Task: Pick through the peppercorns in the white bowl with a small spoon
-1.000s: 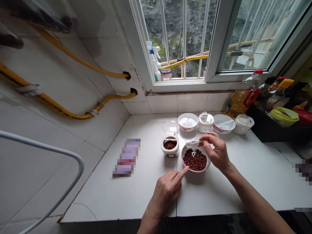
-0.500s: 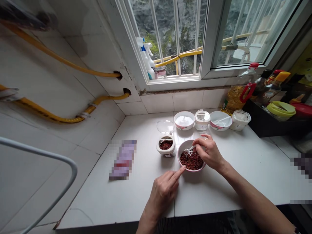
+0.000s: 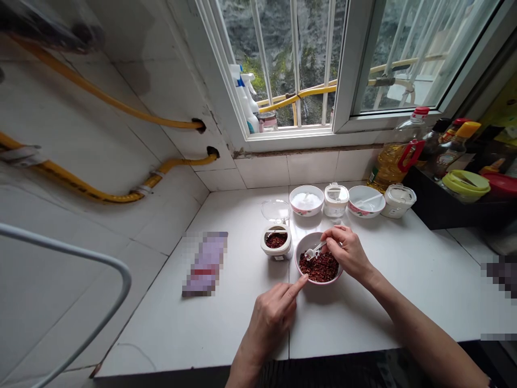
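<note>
In the head view, my right hand [image 3: 345,252] pinches the handle of a small white spoon [image 3: 312,253]. The spoon's bowl is low in a bowl with a pink rim [image 3: 299,269], among dark red dried bits [image 3: 321,268] that look like peppercorns. With its index finger stretched to the near left rim, my left hand [image 3: 277,310] touches that bowl; its other fingers are curled and partly hidden. Just left of the bowl stands a white seasoning jar [image 3: 277,252], its clear lid [image 3: 275,210] flipped up, with the same red bits inside.
Behind are a bowl of white grains [image 3: 306,201], a lidded jar [image 3: 336,199], a bowl holding a white spoon [image 3: 365,201] and another jar [image 3: 398,201]. An oil bottle [image 3: 393,156] and a black rack [image 3: 434,202] stand right. A purple packet [image 3: 205,264] lies left.
The small spoon in my right hand has shifted slightly and its head sits a little differently in the red bits. My left finger stays at the rim. The view has shifted slightly.
</note>
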A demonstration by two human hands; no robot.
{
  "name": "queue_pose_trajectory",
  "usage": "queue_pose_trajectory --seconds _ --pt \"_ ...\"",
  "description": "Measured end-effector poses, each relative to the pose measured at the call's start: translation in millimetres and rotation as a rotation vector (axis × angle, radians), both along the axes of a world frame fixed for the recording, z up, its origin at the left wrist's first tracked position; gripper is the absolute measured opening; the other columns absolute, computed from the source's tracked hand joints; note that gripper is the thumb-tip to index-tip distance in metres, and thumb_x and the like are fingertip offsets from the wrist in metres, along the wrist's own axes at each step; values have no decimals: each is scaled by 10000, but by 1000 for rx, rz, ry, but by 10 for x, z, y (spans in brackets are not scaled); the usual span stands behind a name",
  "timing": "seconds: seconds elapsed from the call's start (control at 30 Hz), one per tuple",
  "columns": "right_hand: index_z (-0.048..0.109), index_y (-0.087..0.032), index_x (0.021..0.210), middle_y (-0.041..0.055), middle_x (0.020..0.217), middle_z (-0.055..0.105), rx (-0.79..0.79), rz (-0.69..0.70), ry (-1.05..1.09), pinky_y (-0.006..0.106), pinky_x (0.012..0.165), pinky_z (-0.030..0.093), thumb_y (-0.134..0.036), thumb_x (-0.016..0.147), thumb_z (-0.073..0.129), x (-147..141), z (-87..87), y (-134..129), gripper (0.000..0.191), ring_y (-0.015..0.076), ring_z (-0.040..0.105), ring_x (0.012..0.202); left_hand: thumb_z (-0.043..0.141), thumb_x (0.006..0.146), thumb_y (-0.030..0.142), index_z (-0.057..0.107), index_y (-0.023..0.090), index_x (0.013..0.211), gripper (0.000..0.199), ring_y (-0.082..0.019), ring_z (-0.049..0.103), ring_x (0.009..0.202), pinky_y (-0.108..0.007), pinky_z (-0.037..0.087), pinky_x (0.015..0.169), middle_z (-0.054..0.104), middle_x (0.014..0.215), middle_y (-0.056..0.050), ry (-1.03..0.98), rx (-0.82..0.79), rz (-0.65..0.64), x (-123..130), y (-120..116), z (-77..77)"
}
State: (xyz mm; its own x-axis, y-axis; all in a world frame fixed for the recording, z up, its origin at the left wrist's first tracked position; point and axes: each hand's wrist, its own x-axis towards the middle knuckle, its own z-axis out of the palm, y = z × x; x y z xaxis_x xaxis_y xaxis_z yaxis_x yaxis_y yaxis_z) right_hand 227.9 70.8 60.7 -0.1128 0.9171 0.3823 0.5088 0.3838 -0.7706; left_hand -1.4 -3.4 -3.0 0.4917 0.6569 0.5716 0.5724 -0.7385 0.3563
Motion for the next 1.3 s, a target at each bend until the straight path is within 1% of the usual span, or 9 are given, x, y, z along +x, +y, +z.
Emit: queue_pose_trajectory --seconds 0.1,0.3,0.57,0.7,0.8,0.9,1.03,1.13,1.3 --pt "631 -248 706 -17 567 727 -42 -14 61 418 933 485 -189 802 489 -4 24 -4 181 215 695 696 412 989 26 397 218 1569 611 -157 612 688 -239 516 627 665 819 -29 -2 -3 1 -2 3 -3" --pt "656 -214 757 4 586 722 -304 13 344 320 653 538 -291 786 539 15 66 0 143 193 689 591 421 973 20 370 233 1585 650 -165 628 691 -246 529 624 679 843 -29 7 -4 8 -14 7 -17" --pt "680 -199 922 60 790 799 -298 91 516 354 753 594 -444 873 638 -117 103 -11 254 216 760 772 411 983 29 339 229 1600 653 -170 651 714 -251 539 646 690 855 -37 26 -12 1 -13 11 -8" --pt "679 -212 1040 71 916 814 9 102 323 400 867 577 -307 988 536 -286 96 -45 179 216 769 861 397 987 30 340 226 1597 644 -173 634 684 -257 523 617 676 829 -31 26 7 1 -6 15 8" --pt "687 -213 1050 53 882 811 335 146 2 475 1003 499 -142 987 481 -362 61 -28 227 201 749 804 391 987 37 341 221 1594 636 -177 625 669 -259 511 591 667 814 -27 29 26 3 -4 16 14" --pt "686 -206 1052 40 830 798 516 175 -195 481 1008 479 -71 956 468 -362 54 -5 274 191 724 740 392 987 38 351 222 1590 631 -176 620 659 -256 508 582 664 802 -25 29 38 13 -3 18 10" --pt "669 -222 1053 15 849 804 523 132 -117 441 994 488 -86 961 494 -243 144 -22 240 176 725 730 392 989 34 357 224 1587 628 -173 638 691 -257 535 620 679 832 -35 30 22 8 -7 14 6" --pt "662 -238 933 -23 720 768 418 65 -65 437 978 496 -129 938 508 -102 184 -34 189 176 690 647 394 993 31 362 222 1586 624 -164 640 703 -249 547 646 676 832 -36 34 2 7 -13 9 9" --pt "628 -249 731 -33 612 690 196 39 -166 464 1020 465 -139 835 514 3 52 -6 190 163 571 546 398 990 25 354 226 1592 637 -164 638 709 -245 542 647 674 837 -36 33 -8 7 -11 6 10"
